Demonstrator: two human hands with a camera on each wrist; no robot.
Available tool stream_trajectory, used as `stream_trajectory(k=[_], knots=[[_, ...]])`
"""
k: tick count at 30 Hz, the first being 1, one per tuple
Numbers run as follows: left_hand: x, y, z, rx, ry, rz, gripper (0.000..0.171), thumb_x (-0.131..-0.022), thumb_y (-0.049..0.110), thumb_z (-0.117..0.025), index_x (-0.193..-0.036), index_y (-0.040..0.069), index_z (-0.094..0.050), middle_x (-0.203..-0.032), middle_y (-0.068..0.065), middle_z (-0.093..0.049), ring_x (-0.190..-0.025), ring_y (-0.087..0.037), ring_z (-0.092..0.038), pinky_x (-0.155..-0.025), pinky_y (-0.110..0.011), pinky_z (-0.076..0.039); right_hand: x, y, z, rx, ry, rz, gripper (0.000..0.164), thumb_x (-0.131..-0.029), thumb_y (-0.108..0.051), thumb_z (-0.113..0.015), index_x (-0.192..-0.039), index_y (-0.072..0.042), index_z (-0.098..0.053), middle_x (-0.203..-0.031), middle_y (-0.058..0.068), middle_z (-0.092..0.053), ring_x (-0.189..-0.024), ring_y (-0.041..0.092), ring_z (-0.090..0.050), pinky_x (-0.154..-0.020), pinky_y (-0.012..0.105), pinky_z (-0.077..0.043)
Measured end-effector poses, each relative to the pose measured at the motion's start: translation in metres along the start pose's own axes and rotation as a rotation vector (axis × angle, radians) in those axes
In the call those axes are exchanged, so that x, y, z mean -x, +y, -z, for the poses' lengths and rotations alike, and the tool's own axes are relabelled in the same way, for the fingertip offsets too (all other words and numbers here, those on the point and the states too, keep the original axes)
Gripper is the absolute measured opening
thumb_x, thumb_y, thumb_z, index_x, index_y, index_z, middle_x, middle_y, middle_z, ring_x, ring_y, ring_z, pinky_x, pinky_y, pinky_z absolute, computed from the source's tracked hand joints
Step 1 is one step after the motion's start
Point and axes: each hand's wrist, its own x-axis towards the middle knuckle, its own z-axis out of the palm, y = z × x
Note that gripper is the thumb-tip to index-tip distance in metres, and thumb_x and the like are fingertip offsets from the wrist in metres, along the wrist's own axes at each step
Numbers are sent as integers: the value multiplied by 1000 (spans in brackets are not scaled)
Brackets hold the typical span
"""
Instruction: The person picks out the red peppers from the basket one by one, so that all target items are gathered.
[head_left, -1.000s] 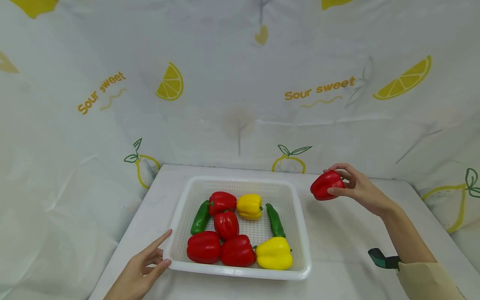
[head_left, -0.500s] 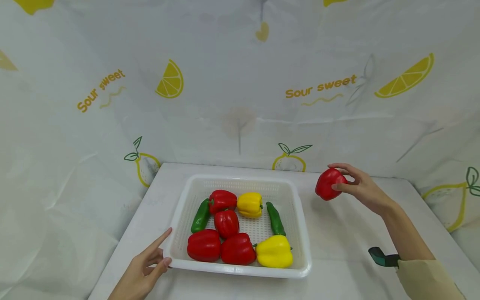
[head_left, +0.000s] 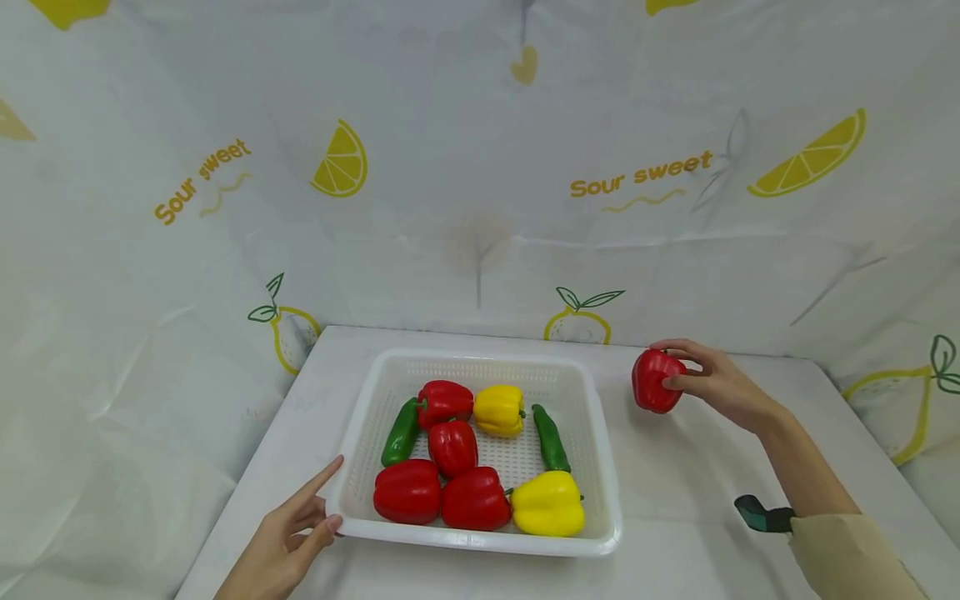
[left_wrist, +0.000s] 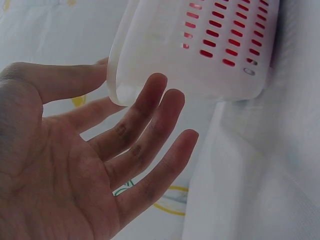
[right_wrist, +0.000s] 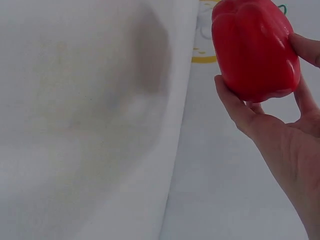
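In the head view my right hand [head_left: 720, 385] holds a glossy red bell pepper [head_left: 654, 383] above the table, right of the basket. The thumb lies across its near side and the fingers are behind it. In the right wrist view the same red bell pepper [right_wrist: 255, 50] sits between thumb and fingertips. My left hand [head_left: 279, 542] is at the near left corner of a white plastic basket [head_left: 468, 540]. Its thumb and index finger touch the rim, while the other fingers [left_wrist: 167, 112] extend loosely below it in the left wrist view.
Inside the basket lie several red bell peppers [head_left: 407, 492], two yellow bell peppers [head_left: 548, 503] and two green peppers [head_left: 551, 440]. A white sheet printed with lemons [head_left: 480, 208] hangs behind the table [head_left: 675, 533]. A dark strap [head_left: 765, 515] sticks out by the right sleeve.
The red bell pepper has been turned in the right hand from lying sideways to standing upright. It has shifted slightly right and lower. The left hand and basket stay put.
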Motion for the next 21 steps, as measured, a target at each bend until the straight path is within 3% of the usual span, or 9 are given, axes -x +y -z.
stream_trajectory(k=[3,8,12,21], knots=[[0,0,0,1,-3,-1,68,-104,8,-71,-165,5,-42,-84,0,-63,-78,-7,-64,-72,-24,-63,-4,6,-3,-32,-48,-23,64,-103,-23,-72,-159,-10,-44,-160,25,-43,-139,41,-47,-91,37,-65],[0,0,1,-1,-25,1,69,-105,10,-71,-166,4,-40,-85,-1,-64,-79,-6,-64,-72,-24,-63,-10,15,-7,-66,-108,-40,63,-102,-21,-73,-157,-7,-45,-158,27,-45,-134,32,-51,-93,38,-65],[0,1,2,4,-23,6,69,-104,10,-71,-166,4,-40,-85,-1,-64,-79,-6,-64,-72,-24,-62,-14,19,-10,-61,-120,-38,62,-100,-19,-74,-155,-6,-48,-156,28,-48,-131,30,-53,-92,39,-65],[-1,2,1,8,-16,40,68,-105,11,-71,-166,7,-41,-85,0,-64,-78,-8,-64,-73,-23,-62,-20,28,-16,-60,-137,-52,68,-97,-15,-75,-157,-4,-46,-159,31,-47,-140,44,-50,-93,39,-65]])
